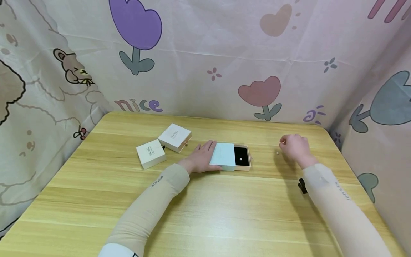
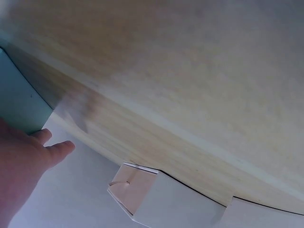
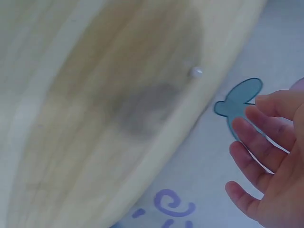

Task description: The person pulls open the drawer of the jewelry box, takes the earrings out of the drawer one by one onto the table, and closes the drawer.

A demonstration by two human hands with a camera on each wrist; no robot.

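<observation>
Bead (image 1: 277, 153) lies loose on the table (image 1: 231, 210), apt to roll if the right hand (image 1: 294, 147), fingers curled and parted, brushes it. A tug by the left hand (image 1: 202, 157), fingers apparently clamped on the light blue box (image 1: 224, 153), could unsettle the second bead (image 1: 240, 159) in the drawer (image 1: 243, 168). Only the head view shows that drawer; only the right wrist's bares the palm (image 3: 285, 185).

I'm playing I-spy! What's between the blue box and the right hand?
A tiny pale bead, nearer the right hand than the blue box; the head view shows it.
</observation>
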